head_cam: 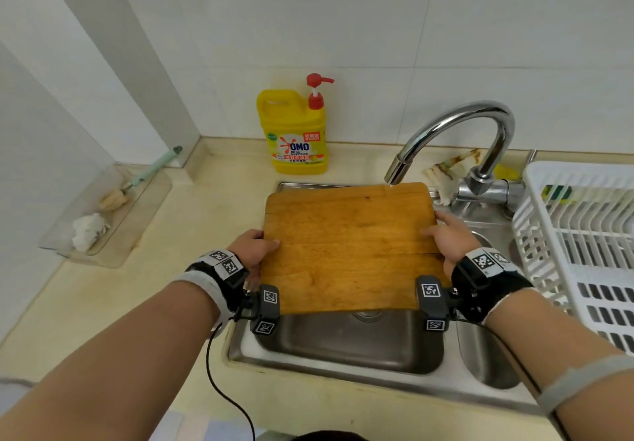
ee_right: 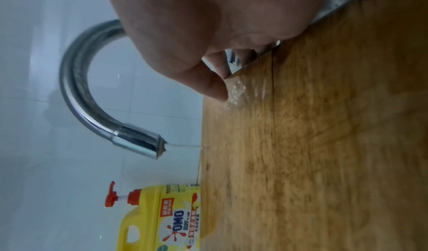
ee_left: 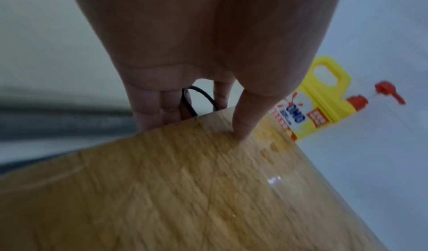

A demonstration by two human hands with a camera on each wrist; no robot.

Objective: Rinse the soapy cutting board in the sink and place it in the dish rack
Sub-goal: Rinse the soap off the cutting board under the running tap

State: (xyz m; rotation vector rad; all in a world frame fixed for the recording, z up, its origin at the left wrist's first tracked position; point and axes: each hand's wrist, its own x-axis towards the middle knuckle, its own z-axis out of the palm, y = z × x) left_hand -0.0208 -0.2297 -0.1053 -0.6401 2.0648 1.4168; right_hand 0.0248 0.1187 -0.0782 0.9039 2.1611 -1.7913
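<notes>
Both hands, left hand [head_cam: 254, 246] and right hand [head_cam: 449, 238], pinch the wooden cutting board [head_cam: 350, 248] by its side edges, its far edge under the faucet spout [head_cam: 398, 167], with the white dish rack [head_cam: 583, 234] lying beside the right grip.

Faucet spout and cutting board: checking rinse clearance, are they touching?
Apart. The right wrist view shows the faucet spout ending short of the cutting board, with only a thin stream of water crossing the gap.

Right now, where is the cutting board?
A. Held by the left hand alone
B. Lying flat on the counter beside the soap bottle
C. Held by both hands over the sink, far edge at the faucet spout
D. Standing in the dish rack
C: the left hand and right hand grip opposite side edges of the cutting board above the sink, its far edge under the faucet spout.
</notes>
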